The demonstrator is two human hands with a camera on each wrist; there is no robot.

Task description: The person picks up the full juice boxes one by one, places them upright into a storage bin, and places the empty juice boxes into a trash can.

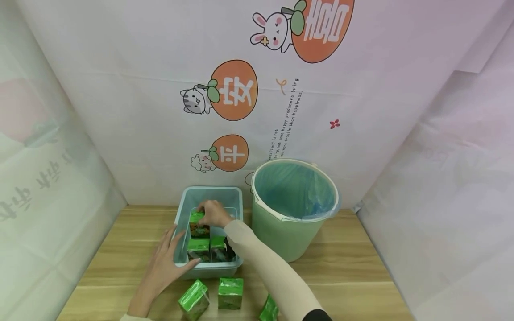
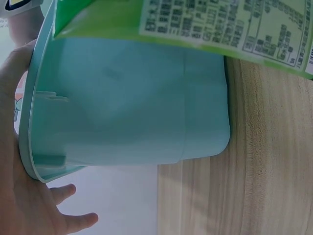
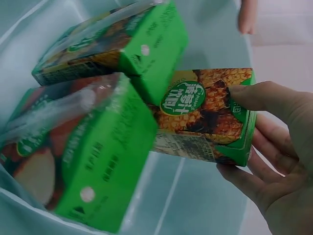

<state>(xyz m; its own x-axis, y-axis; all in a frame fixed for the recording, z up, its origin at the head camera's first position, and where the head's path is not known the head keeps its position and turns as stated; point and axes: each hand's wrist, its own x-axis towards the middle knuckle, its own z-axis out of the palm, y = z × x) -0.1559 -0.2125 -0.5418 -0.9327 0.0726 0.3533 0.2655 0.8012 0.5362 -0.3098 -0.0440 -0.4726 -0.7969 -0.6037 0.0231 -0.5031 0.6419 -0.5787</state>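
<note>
My right hand (image 1: 215,213) pinches a green pineapple juice carton (image 3: 205,115) between thumb and fingers, inside a light blue plastic bin (image 1: 209,271). Beside it in the right wrist view are another pineapple carton (image 3: 159,44) and a carton with an apple picture (image 3: 105,161), both within the bin. My left hand (image 1: 162,263) lies at the bin's near left corner, fingers spread along the left rim and thumb by the front edge. Close to the left wrist camera, a green carton (image 2: 195,24) covers part of the bin.
Two green cartons stand on the wooden table in front of the bin, one tilted (image 1: 194,299) and one square-on (image 1: 230,293). A green package (image 1: 269,309) lies partly behind the right sleeve. A pale green bucket (image 1: 281,236) with a bag liner stands right of the bin.
</note>
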